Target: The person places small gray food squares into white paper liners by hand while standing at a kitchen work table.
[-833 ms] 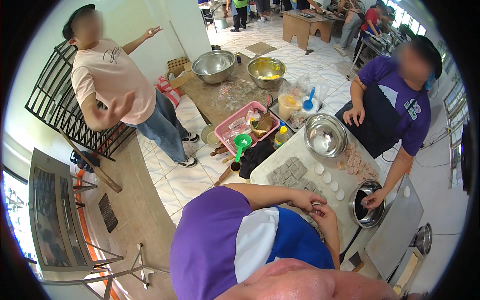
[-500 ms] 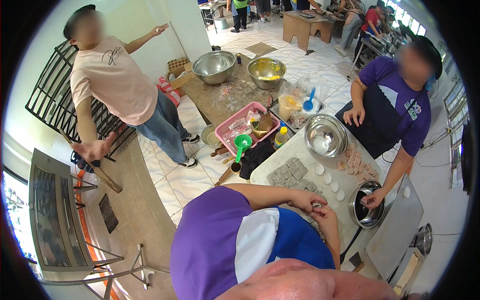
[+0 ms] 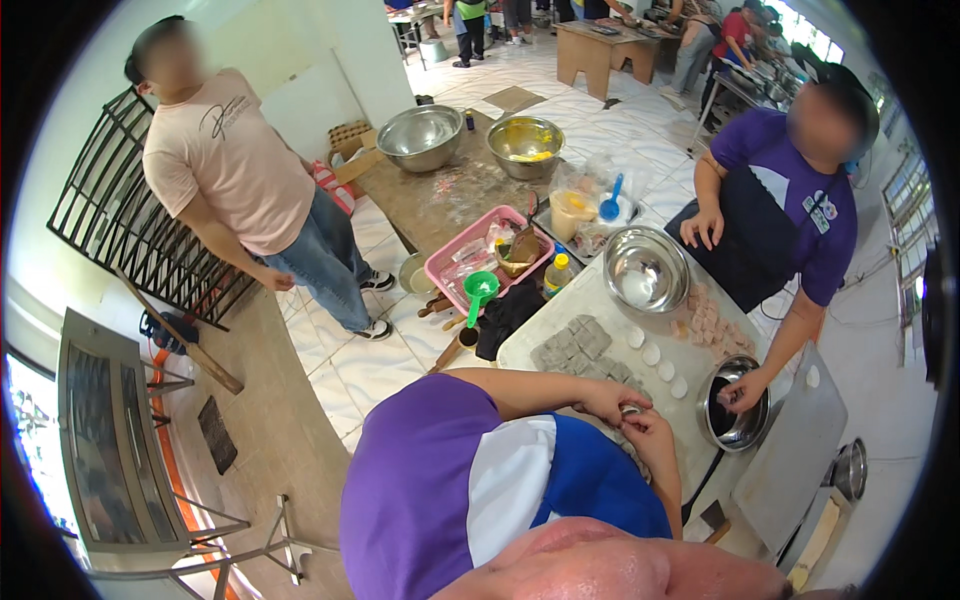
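My left hand [image 3: 606,401] and my right hand [image 3: 650,436] meet over the near part of a pale work table [image 3: 522,347]. Their fingers are closed around a small pale piece of dough [image 3: 631,409], mostly hidden by the fingers. Beyond my left hand lie several square-cut grey dough pieces [image 3: 578,342]. A row of flat white rounds [image 3: 652,355] runs to the right of them. Several pinkish cut pieces [image 3: 712,328] lie farther right. Another person's hand [image 3: 740,392] reaches into a steel bowl [image 3: 756,428] with something dark inside.
A large steel bowl [image 3: 620,272] stands at the table's far side. Next to the table are a pink basket [image 3: 448,283] with a green scoop [image 3: 481,287] and a yellow-capped bottle [image 3: 557,275]. A metal tray [image 3: 800,455] leans at right. A person in pink [image 3: 235,170] stands far left.
The person in pink has lowered both outstretched arms. My hands stay in place with the dough piece, and the view has shifted slightly.
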Demonstrator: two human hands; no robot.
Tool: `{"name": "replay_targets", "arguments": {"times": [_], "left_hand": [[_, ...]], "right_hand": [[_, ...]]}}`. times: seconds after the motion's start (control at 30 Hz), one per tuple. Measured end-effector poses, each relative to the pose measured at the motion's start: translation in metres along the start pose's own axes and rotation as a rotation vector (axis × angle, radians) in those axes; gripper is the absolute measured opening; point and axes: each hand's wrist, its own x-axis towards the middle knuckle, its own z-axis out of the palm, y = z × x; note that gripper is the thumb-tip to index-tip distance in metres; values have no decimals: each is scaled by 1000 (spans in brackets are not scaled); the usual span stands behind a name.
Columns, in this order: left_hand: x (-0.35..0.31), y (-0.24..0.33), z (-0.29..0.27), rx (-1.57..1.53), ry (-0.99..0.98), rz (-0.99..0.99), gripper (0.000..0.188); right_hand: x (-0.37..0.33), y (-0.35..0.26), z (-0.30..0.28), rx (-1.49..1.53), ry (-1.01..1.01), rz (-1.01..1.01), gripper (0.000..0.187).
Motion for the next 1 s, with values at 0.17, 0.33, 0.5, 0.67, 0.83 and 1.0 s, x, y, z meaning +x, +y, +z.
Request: {"name": "replay_targets", "arguments": {"times": [0.17, 0.33, 0.5, 0.67, 0.83, 1.0], "left_hand": [[-3, 3, 1, -27, -1, 38, 80], [-4, 7, -2, -140, -8, -1, 78], [-7, 16, 1, -239, 47, -94, 75], [-6, 23, 3, -282, 99, -161, 69], [-4, 20, 4, -297, 138, -148, 66], [-8, 20, 5, -327, 135, -137, 64]], "right_hand": [[-1, -16, 0, -61, 31, -55, 11], [0, -17, 2, -246, 137, -147, 13], [-3, -32, -2, -344, 179, -139, 15], [-4, -33, -5, -375, 167, -180, 16], [-1, -16, -3, -262, 123, -149, 15], [1, -6, -2, -212, 95, -159, 16]]}}
